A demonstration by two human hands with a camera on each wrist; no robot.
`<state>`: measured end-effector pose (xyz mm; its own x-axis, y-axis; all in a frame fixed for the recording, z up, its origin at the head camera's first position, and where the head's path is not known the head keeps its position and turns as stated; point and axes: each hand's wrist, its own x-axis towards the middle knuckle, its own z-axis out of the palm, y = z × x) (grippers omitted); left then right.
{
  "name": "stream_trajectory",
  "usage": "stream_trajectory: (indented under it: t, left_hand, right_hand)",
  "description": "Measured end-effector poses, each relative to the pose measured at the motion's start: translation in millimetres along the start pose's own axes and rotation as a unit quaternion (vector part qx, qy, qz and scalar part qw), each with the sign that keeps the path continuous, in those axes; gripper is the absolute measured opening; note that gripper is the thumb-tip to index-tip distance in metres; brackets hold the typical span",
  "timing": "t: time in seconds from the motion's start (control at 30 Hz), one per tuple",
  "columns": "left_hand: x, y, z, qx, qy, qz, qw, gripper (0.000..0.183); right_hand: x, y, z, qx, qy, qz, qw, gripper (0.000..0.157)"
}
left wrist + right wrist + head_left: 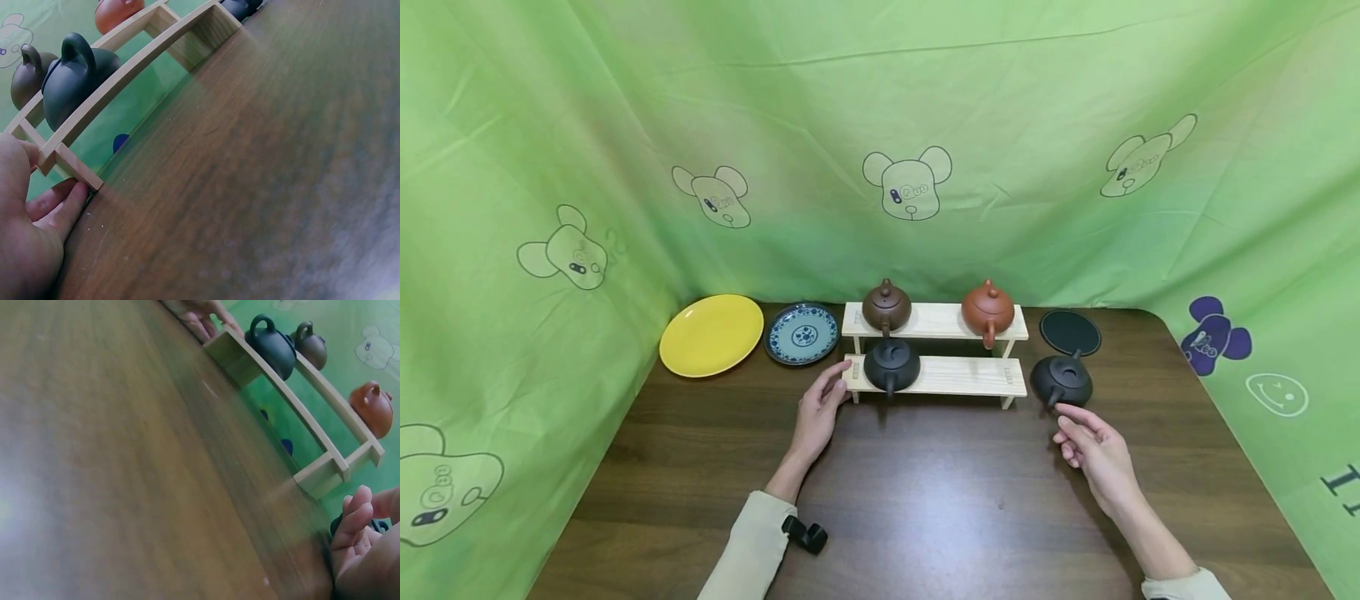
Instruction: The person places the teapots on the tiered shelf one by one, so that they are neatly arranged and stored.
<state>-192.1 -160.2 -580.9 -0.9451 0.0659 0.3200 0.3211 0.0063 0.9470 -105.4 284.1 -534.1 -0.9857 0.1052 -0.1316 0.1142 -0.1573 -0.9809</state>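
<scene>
My left hand holds the left end of a two-tier pale wooden stand, with one finger at the lower board's end and fingertips against the leg. On that lower board sits a black teapot, its handle toward me. A dark brown teapot and a reddish-orange teapot stand on the upper board. Right of the stand, another black teapot is on the table. My right hand is beside its handle with fingers loosely bent. In the right wrist view, the fingers hide most of that pot.
A yellow plate and a blue patterned plate lie left of the stand. Behind the right black teapot lies a dark round plate. Green printed cloth encloses the brown wooden table at the back and sides.
</scene>
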Motion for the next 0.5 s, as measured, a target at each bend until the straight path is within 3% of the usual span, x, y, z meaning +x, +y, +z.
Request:
stream_trajectory:
  t: [0.07,0.27,0.33,0.5]
  left_hand:
    - [0.7,-3.0,-0.4,0.000,0.000,0.003,1.0000,0.037]
    - [2.8,-16.8,-2.1,0.000,0.007,-0.040,0.9992,0.036]
    - [1.4,-9.2,-1.9,-0.004,0.004,-0.031,0.9995,0.036]
    - [1.6,-7.6,-1.0,-0.010,0.004,-0.022,0.9997,0.037]
  right_hand:
    - [3,-1,0.3,-0.002,-0.004,0.008,1.000,0.021]
    - [13,-4,5.2,0.025,-0.018,0.041,0.999,0.023]
    - [16,-4,7.8,0.043,-0.030,0.049,0.997,0.024]
    - [20,-5,14.3,0.073,-0.035,0.046,0.996,0.028]
